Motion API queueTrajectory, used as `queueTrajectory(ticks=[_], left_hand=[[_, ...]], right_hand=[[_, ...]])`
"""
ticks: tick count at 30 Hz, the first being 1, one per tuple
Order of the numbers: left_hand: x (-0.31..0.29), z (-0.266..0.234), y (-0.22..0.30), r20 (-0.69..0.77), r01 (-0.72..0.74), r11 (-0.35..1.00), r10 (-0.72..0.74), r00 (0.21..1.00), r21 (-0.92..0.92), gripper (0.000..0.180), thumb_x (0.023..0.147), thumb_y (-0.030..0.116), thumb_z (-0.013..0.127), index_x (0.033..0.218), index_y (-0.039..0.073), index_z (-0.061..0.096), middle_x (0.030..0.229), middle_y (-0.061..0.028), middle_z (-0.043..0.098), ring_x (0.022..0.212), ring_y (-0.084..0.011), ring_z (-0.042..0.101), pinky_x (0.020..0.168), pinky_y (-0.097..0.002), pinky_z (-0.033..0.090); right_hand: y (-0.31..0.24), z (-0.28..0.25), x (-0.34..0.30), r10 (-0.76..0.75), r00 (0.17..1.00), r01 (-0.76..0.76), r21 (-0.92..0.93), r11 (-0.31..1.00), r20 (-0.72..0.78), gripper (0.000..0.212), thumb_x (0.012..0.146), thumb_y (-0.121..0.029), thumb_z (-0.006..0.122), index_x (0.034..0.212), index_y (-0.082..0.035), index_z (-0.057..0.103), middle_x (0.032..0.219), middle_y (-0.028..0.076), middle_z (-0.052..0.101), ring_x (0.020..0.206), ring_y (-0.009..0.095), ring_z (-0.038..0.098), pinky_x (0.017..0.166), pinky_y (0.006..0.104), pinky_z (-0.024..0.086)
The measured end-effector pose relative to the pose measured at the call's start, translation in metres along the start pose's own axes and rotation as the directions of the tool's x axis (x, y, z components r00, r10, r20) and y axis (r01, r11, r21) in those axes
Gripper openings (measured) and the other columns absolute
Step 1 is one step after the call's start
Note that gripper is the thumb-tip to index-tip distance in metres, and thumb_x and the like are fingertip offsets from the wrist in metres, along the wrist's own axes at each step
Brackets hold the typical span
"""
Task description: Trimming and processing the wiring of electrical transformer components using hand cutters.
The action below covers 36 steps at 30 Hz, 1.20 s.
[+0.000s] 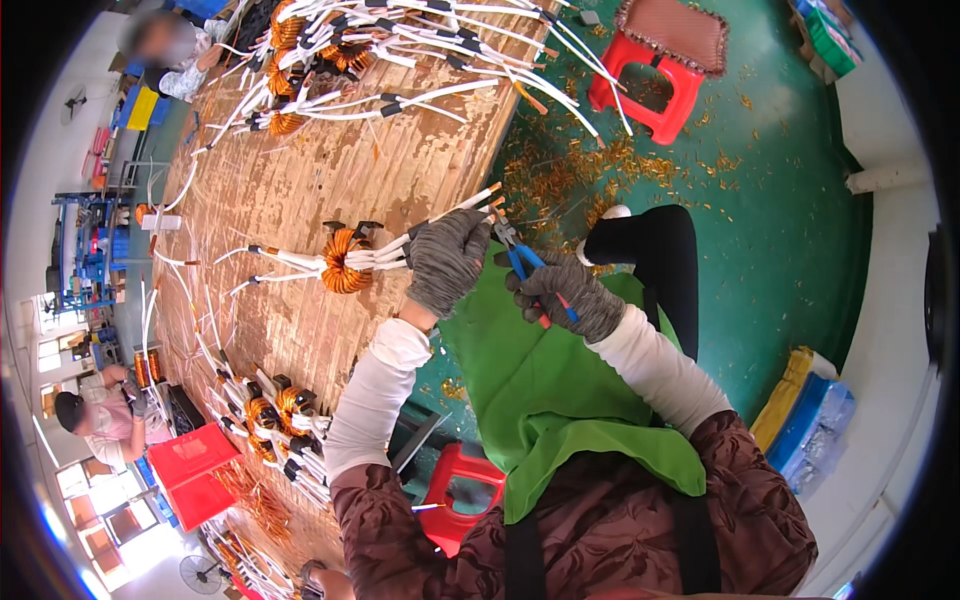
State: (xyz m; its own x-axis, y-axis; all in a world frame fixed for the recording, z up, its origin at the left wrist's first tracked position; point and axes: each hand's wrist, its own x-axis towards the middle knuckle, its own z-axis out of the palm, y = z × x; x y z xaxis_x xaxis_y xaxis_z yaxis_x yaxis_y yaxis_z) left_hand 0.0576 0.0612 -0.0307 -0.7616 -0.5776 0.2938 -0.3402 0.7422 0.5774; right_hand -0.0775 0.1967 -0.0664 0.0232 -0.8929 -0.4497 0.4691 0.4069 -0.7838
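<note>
My left hand [447,262], in a grey work glove, is closed round the white-sleeved leads of a copper coil [347,262]. The coil is a ring wound with orange-brown wire, lying on the wooden table [300,185] left of the hand. Bare copper ends of the leads stick out past my fingers over the table edge. My right hand [577,293], gloved the same way, grips pliers [522,252] with blue and red handles. The metal jaws of the pliers are at the lead ends; whether they are closed on a wire I cannot make out.
More coils [285,60] with white leads lie at the table's far end, others [290,405] at the near left beside a red bin [195,470]. A red stool [650,85] with a cushion stands at the right. Copper scraps [600,170] litter the green floor. Other people sit at the left.
</note>
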Motion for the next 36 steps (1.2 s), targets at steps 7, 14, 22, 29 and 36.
queueTrajectory(ticks=[7, 14, 22, 29, 36], left_hand=[[0.017, -0.038, -0.010, 0.447, 0.475, 0.732, -0.258, 0.857, -0.489, 0.022, 0.081, 0.014, 0.059, 0.090, -0.006, 0.062, 0.075, -0.0106, 0.064, 0.068, -0.0125, 0.059, 0.062, -0.0277, 0.047], [0.019, -0.045, -0.011, 0.542, 0.462, 0.738, -0.156, 0.826, -0.491, 0.030, 0.083, 0.022, 0.055, 0.091, -0.006, 0.060, 0.076, -0.0086, 0.061, 0.068, -0.0121, 0.054, 0.062, -0.0255, 0.045], [0.004, -0.002, -0.001, 0.218, 0.207, 0.967, -0.173, 0.961, -0.149, 0.032, 0.077, 0.023, 0.067, 0.098, 0.000, 0.062, 0.074, -0.0125, 0.064, 0.063, -0.0194, 0.061, 0.058, -0.0305, 0.047], [0.000, 0.019, -0.004, 0.157, 0.267, 0.957, -0.248, 0.956, -0.114, 0.038, 0.069, 0.042, 0.071, 0.079, 0.006, 0.065, 0.059, -0.0079, 0.058, 0.054, -0.0233, 0.057, 0.055, -0.0335, 0.046], [0.008, -0.007, 0.013, 0.044, 0.066, 0.992, -0.061, 0.997, -0.105, 0.025, 0.078, 0.027, 0.065, 0.089, 0.005, 0.063, 0.073, -0.0087, 0.060, 0.064, -0.0189, 0.059, 0.059, -0.0295, 0.046]], right_hand=[[-0.028, -0.007, 0.009, -0.772, 0.585, 0.514, -0.851, 0.112, 0.251, 0.058, 0.064, -0.009, 0.060, 0.120, -0.001, 0.048, 0.085, 0.015, 0.053, 0.083, 0.028, 0.052, 0.073, 0.0398, 0.045], [-0.045, -0.019, 0.029, -0.765, 0.504, 0.468, -0.871, -0.150, 0.402, 0.062, 0.061, -0.012, 0.061, 0.122, -0.007, 0.048, 0.084, 0.014, 0.052, 0.084, 0.030, 0.051, 0.073, 0.0398, 0.044], [-0.017, -0.015, -0.008, -0.316, 0.948, 0.298, -0.427, 0.854, 0.028, 0.046, 0.068, -0.006, 0.058, 0.114, -0.002, 0.055, 0.084, 0.007, 0.061, 0.066, 0.013, 0.054, 0.060, 0.0262, 0.045], [0.001, -0.017, -0.011, 0.024, 0.985, 0.006, 0.168, 0.986, -0.173, 0.030, 0.068, -0.006, 0.058, 0.098, 0.000, 0.059, 0.076, 0.003, 0.055, 0.069, 0.010, 0.052, 0.063, 0.0242, 0.043], [0.007, -0.071, -0.014, -0.273, 0.888, 0.174, -0.278, 0.945, -0.371, 0.043, 0.075, -0.004, 0.055, 0.117, -0.002, 0.049, 0.082, 0.003, 0.052, 0.069, 0.010, 0.048, 0.063, 0.0248, 0.043]])
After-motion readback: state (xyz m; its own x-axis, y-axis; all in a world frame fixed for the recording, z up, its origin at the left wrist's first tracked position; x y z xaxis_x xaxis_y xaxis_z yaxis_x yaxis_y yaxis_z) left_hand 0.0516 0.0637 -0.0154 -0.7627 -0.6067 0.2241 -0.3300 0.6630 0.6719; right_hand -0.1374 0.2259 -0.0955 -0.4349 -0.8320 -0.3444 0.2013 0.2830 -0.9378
